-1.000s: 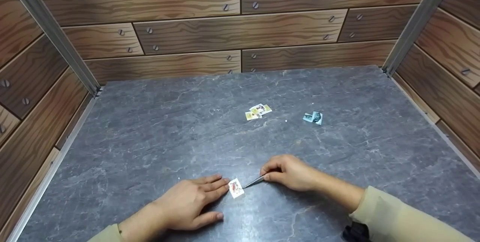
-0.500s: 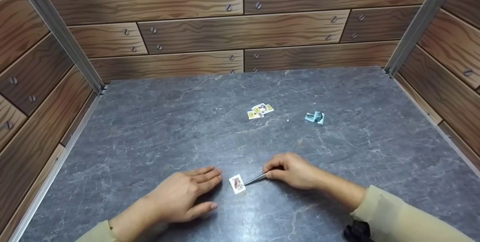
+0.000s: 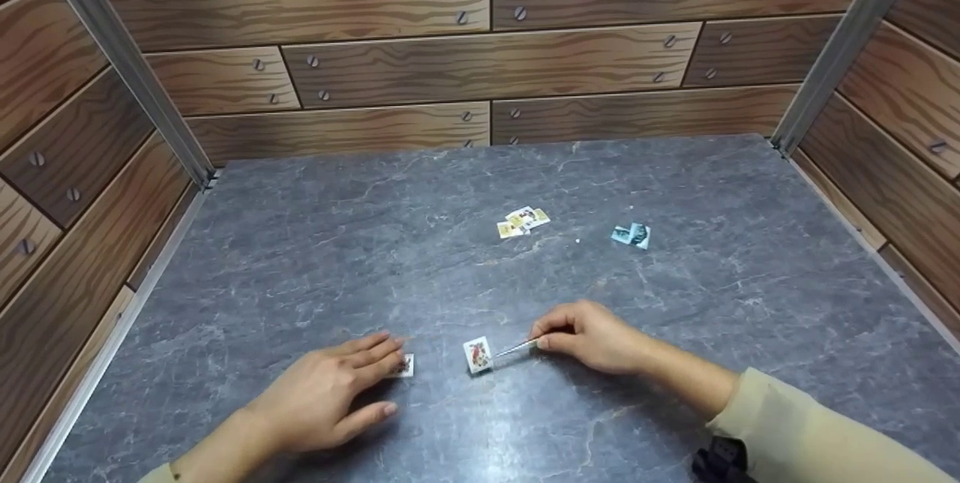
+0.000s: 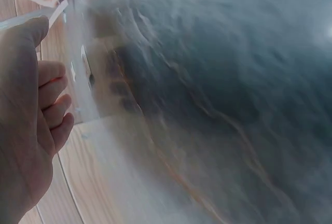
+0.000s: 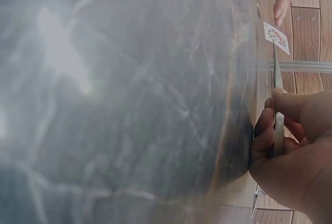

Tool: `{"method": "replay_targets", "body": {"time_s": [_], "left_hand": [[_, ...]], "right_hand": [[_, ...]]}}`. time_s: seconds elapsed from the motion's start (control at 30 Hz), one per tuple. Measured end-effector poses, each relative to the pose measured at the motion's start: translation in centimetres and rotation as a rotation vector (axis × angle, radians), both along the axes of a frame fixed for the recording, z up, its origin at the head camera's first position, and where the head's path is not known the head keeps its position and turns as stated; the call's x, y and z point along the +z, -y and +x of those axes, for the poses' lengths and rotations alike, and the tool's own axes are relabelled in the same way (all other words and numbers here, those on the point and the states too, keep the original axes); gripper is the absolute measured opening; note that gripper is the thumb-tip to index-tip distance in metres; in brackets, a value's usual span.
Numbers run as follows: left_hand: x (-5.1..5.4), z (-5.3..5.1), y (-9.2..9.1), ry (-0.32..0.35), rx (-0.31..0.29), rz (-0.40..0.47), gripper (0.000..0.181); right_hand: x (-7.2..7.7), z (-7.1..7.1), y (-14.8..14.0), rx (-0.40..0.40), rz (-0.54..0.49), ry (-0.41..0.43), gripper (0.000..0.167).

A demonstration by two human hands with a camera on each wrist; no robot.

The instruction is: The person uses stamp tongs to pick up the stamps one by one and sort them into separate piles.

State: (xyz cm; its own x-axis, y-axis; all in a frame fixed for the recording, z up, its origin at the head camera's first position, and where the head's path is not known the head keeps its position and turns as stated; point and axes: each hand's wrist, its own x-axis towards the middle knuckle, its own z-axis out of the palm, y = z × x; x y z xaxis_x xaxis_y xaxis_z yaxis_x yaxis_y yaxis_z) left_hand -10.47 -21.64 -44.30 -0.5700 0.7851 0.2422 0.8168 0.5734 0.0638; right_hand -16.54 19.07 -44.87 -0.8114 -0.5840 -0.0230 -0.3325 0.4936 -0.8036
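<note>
In the head view my right hand [image 3: 592, 337] pinches metal tweezers [image 3: 517, 348], their tips at the right edge of a small stamp-like picture paper [image 3: 478, 355]. A shadow under this paper shows it held just off the table. The right wrist view shows the same tweezers [image 5: 277, 73] and the paper [image 5: 276, 37] with its white border and red print. My left hand [image 3: 330, 393] lies low with fingers extended, over a second small paper [image 3: 407, 365]. The fingers hide most of that one. In the left wrist view the left hand [image 4: 31, 105] holds nothing visible.
Several yellowish stamp-like papers [image 3: 523, 221] overlap on the grey marbled table [image 3: 337, 243] farther back. To their right lie blue ones [image 3: 631, 235]. A tiny white speck [image 3: 577, 241] sits between the groups. Wood-patterned walls [image 3: 390, 63] enclose the table's back and sides.
My left hand has moved left, away from the tweezed paper, and a second small paper now shows under its fingers. The tweezers have lifted their paper slightly and moved it a little away from me.
</note>
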Motion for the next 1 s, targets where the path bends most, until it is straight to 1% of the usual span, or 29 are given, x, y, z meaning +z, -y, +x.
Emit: {"method": "replay_targets", "body": {"time_s": [0.17,0.37,0.67,0.9,1.0], "left_hand": [[-0.4,0.4,1.0,-0.013,0.024,0.004,0.058],[-0.8,0.6,1.5,-0.01,0.034,-0.01,0.059],[-1.2,0.6,1.6,0.024,0.029,-0.018,0.059],[-1.2,0.4,1.5,0.051,0.041,-0.019,0.059],[-1.1,0.4,1.5,0.059,0.045,-0.023,0.059]], "right_hand": [[0.4,-0.2,-0.5,-0.013,-0.024,0.012,0.01],[0.9,-0.9,-1.7,-0.052,-0.028,-0.003,0.012],[1.6,-2.3,-3.9,-0.141,-0.052,-0.011,0.014],[1.9,-3.5,-5.6,-0.226,-0.022,-0.056,0.016],[1.7,-4.0,-6.1,-0.258,-0.006,-0.051,0.017]]}}
